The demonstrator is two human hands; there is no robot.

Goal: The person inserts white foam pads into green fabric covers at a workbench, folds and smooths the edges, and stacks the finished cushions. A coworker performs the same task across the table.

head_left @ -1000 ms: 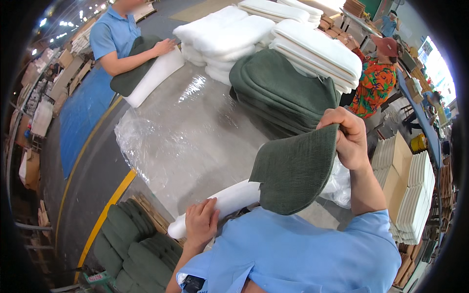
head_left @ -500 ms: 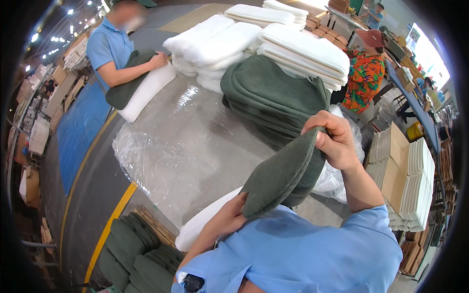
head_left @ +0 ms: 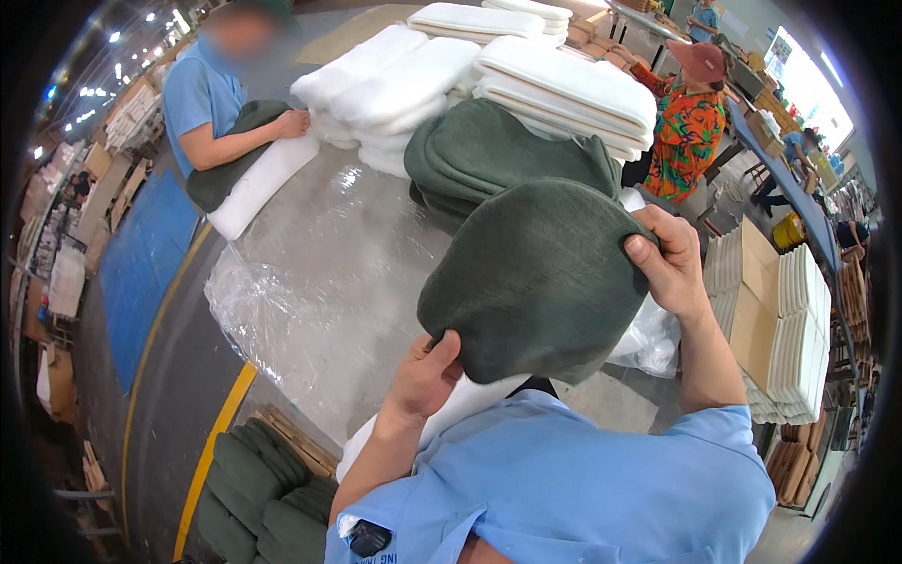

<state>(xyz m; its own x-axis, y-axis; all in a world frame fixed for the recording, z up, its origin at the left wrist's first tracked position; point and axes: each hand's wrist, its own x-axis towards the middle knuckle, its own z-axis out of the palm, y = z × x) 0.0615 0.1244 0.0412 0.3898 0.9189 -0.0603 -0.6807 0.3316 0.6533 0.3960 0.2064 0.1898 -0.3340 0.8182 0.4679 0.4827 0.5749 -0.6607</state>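
"Holding what, are we?"
"We are holding a dark green fabric cover between our two hands, raised in front of our chest, its far part overlapping the green stack in view."
"And our grip?"
"Our right hand is pinching the right edge, thumb in front, fingers curling behind. Our left hand is gripping the lower left edge, its fingers partly hidden."
"How are we judging the cloth?"
"We are reckoning it light, soft and floppy, neither slippery nor fragile. Taking opposite edges is suiting it best, we are thinking; one hand alone would be letting it sag."
"What are we seeing around it?"
"A white roll is lying below, partly behind our left forearm, by the plastic-covered table. Beyond the stack, white pads are sitting piled; at upper left a co-worker is handling another green piece."
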